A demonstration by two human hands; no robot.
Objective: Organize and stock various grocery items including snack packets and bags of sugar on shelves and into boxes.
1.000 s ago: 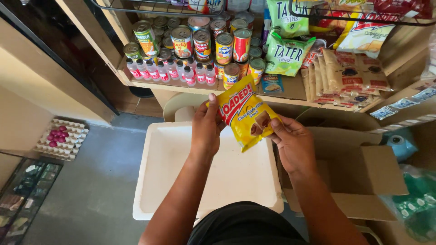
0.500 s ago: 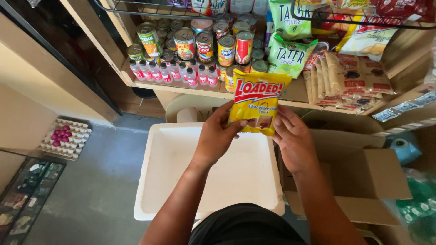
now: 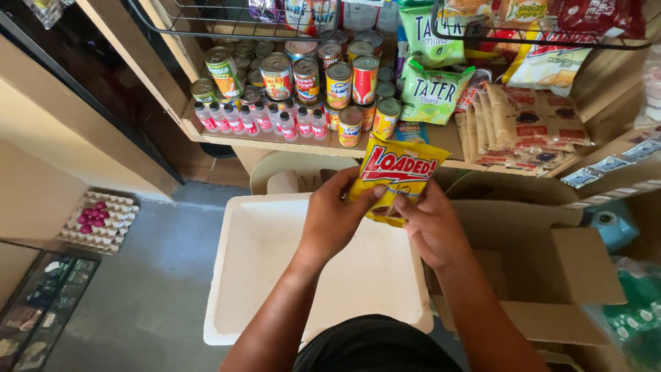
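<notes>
Both hands, left hand (image 3: 330, 220) and right hand (image 3: 428, 227), pinch yellow snack packet (image 3: 396, 178) upright above white foam box (image 3: 261, 275); stocking step likely, next needs shelf (image 3: 441, 141) gap.

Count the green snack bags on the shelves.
2. One green bag lies on the wooden shelf beside the cans; another green bag sits just above it. More may be hidden behind the wire basket.

Both hands raised the yellow snack bag (image 3: 398, 178) upright, nearer the shelf's (image 3: 441, 141) front edge, above the white foam box (image 3: 261, 275).
</notes>
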